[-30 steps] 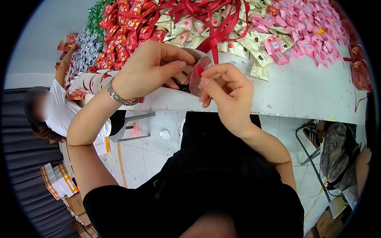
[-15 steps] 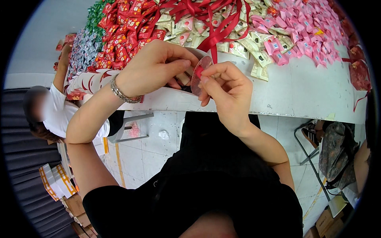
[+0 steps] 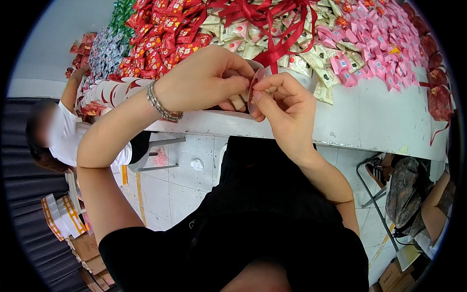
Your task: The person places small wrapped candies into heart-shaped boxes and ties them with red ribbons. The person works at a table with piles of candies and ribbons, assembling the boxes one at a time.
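A thin round disc point(image 3: 255, 90), clear and reddish, stands nearly edge-on between my hands; it looks like a lid. My left hand point(image 3: 214, 78), with a beaded bracelet point(image 3: 160, 103) at the wrist, has its curled thumb and fingers at the disc's left face. On the other face, the thumb and forefinger of my right hand point(image 3: 287, 107) pinch near the middle, its other fingers bent. Small beige pieces point(image 3: 237, 102) show beneath my left hand, partly hidden. Red ribbon point(image 3: 275, 51) trails down behind the disc from a tangled bunch.
Heaps of wrapped sweets cover the far side of the white table point(image 3: 360, 117): red point(image 3: 155, 53), cream point(image 3: 316, 58) and pink point(image 3: 374, 48). White-and-red round containers point(image 3: 114, 95) line up at left. A person in a white shirt point(image 3: 68, 131) sits there. A bag point(image 3: 408, 190) is at right.
The view has shifted slightly, so the table and sweets sit a bit differently. Both hands stay at the disc. The pink-red bit seen earlier at my right fingertips is now mostly hidden.
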A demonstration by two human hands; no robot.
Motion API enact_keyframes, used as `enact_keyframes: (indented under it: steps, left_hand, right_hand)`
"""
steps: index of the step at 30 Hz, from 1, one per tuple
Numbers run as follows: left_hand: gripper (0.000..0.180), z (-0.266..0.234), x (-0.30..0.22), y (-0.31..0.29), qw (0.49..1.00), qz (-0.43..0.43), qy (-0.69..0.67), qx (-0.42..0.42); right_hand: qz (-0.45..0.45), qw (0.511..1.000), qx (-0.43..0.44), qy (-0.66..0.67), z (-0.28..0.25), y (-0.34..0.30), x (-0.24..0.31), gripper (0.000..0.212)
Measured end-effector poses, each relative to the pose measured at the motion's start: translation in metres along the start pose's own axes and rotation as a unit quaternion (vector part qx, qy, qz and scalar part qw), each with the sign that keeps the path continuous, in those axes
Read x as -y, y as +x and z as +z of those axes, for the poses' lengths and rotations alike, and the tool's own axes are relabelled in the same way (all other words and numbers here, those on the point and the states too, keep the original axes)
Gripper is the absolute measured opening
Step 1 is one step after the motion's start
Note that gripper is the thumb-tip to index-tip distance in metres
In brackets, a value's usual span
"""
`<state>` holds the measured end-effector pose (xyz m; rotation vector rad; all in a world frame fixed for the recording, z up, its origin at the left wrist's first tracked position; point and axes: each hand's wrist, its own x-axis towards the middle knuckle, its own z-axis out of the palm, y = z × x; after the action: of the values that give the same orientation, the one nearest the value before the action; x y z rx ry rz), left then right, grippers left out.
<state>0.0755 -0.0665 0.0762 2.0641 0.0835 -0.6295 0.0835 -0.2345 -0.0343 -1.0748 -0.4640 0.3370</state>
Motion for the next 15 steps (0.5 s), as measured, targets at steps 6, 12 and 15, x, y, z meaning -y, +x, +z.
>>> enact_keyframes:
  steps: [6,12,15]
  left_hand:
    - [0.014,-0.0016,0.0014,0.0069,0.998,0.005,0.055,0.010]
    - [0.016,-0.0006,0.0012,0.0057,0.999,0.010,0.033,-0.011]
    - [0.019,-0.0013,0.0000,0.0051,0.997,-0.024,-0.068,-0.021]
  right_hand:
    - [0.000,1.000,0.010,0.002,-0.0004,-0.0005,-0.0022,0.005]
    - [0.002,1.000,0.024,-0.005,-0.0011,0.0022,-0.0028,0.005]
    - [0.005,1.000,0.020,-0.009,0.0004,0.0023,-0.0022,0.006]
